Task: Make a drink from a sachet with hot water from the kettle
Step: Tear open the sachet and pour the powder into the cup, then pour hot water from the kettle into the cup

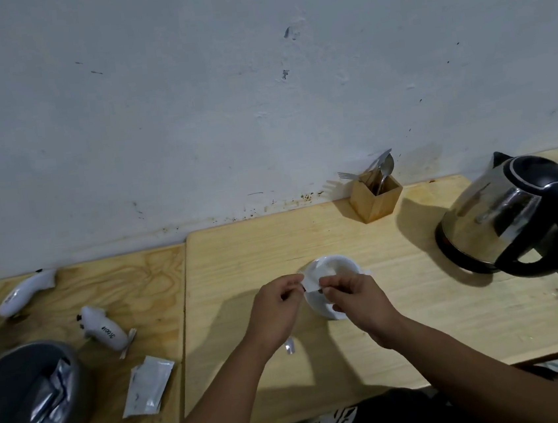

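Note:
A white cup [340, 267] stands in the middle of the wooden table [419, 317]. Just above its near rim both hands pinch a small white sachet [314, 280]. My left hand [276, 309] grips the sachet's left edge, my right hand [355, 298] its right edge. The steel kettle [509, 216] with a black lid and handle sits on its base at the right, apart from the cup. A spoon tip [289, 346] shows under my left wrist.
A wooden holder [376, 196] with cutlery stands at the back by the wall. On the left board lie two white controllers [105, 329], flat white sachets [148, 385], and a grey bowl [25, 403] holding silver packets at the near left.

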